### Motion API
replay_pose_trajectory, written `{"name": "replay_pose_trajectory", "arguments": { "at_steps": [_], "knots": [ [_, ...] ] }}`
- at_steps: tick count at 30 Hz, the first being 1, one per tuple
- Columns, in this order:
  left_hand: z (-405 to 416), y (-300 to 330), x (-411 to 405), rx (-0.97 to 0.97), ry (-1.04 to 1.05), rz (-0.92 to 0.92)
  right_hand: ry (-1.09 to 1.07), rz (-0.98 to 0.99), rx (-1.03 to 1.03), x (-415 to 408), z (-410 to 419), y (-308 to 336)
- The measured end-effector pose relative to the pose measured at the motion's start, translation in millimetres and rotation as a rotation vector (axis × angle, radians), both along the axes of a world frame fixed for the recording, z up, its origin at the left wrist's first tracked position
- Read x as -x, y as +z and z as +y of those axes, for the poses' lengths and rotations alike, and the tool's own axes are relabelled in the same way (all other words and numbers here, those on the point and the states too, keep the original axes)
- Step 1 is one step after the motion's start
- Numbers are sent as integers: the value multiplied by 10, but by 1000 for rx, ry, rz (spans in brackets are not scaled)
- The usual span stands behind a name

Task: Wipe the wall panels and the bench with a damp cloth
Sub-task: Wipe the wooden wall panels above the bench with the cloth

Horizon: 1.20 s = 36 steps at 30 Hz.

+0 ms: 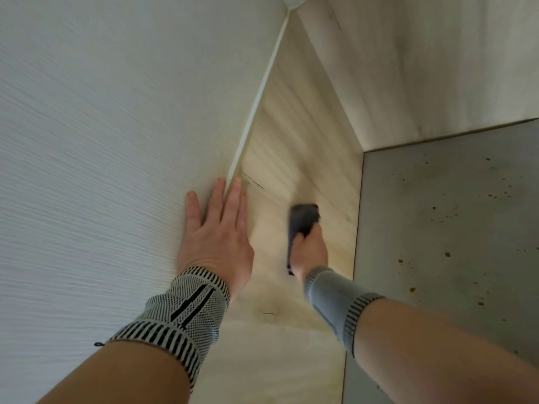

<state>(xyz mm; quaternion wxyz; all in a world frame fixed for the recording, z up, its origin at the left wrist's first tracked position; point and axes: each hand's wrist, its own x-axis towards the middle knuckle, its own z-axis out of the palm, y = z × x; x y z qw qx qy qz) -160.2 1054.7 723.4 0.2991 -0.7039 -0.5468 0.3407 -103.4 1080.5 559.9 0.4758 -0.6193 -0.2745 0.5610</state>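
Cloth (303, 225): one, dark grey-blue, blurred, lying against the pale wood-grain bench (315, 176) surface about midway along it, nearer the edge that meets the grey floor (443, 228) than the edge that meets the wall. Right hand (309, 252): fingers curled round the cloth's lower part, gripping it and pressing it to the wood; the fingertips are hidden behind the cloth, so the exact grip cannot be made out. Left hand (217, 228): released, fingers straight and slightly spread, palm flat on the white textured wall panel (116, 141), with the fingertips reaching the thin white trim strip (262, 88) that runs along the join between panel and wood. Count: two hands, two forearms, one cloth, two wrist sleeves. Left wrist sleeve (180, 313): black-and-white knit. Right wrist sleeve (335, 295): grey with a dark striped band. A second pale wood-grain panel (423, 68) stands at the far end, meeting the floor along a dark line. Floor carries scattered brown specks. Whole frame is motion-smeared; wood grain and wall texture read as streaks. Both forearms are cut off by the bottom edge. The top corner where the surfaces converge is cropped and unclear.
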Motion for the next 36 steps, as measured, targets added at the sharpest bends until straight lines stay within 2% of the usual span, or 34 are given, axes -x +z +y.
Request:
{"name": "replay_pose_trajectory", "arguments": {
  "at_steps": [1, 2, 3, 6, 7, 8, 10, 13, 15, 16, 19, 21, 23, 25, 27, 29, 31, 33, 35, 36],
  "knots": [
    [9, -15, -23, 18, -3, 2, 53, -55, 140, -59, 21, -100],
    [38, -45, -53, 34, -15, 9, 75, -72, 179, -74, 41, -141],
    [88, -93, -99, 54, -34, 30, 71, -37, 116, -81, 58, -119],
    [258, -257, -265, 144, -53, 102, 37, 245, -300, -4, 64, 87],
    [320, -305, -309, 156, -46, 112, 43, 279, -418, 59, 67, 75],
    [378, -352, -339, 163, -38, 122, 49, 226, -455, 111, 84, 12],
    [457, -421, -367, 171, -42, 146, 44, 125, -354, 75, 160, -256],
    [587, -514, -420, 187, -48, 153, 111, 174, 175, -161, 285, -631],
    [686, -582, -472, 202, -37, 156, 174, 112, 299, -262, 406, -696],
    [738, -607, -506, 207, -34, 159, 138, 92, 243, -285, 495, -643],
    [862, -691, -585, 232, -44, 173, 23, 127, -234, -320, 857, -350],
    [915, -742, -625, 237, -44, 173, 0, 152, -398, -389, 1133, -276],
    [952, -784, -638, 236, -42, 180, -37, 84, -322, -467, 1325, -486],
    [974, -824, -657, 250, -36, 181, 19, -32, -55, -548, 1354, -794],
    [982, -855, -668, 271, -32, 188, 120, -54, 161, -555, 1284, -1019],
    [992, -899, -676, 301, -42, 204, 40, 102, 126, -432, 1151, -1014],
    [1007, -945, -681, 336, -54, 219, -13, 226, -186, -233, 937, -889],
    [1016, -988, -683, 355, -58, 234, 39, 240, -347, -26, 629, -895],
    [1003, -1008, -695, 364, -55, 256, 52, 112, -204, -48, 475, -1091],
    [997, -1018, -698, 364, -52, 266, 72, 57, -36, -95, 470, -1190]
  ]
}}
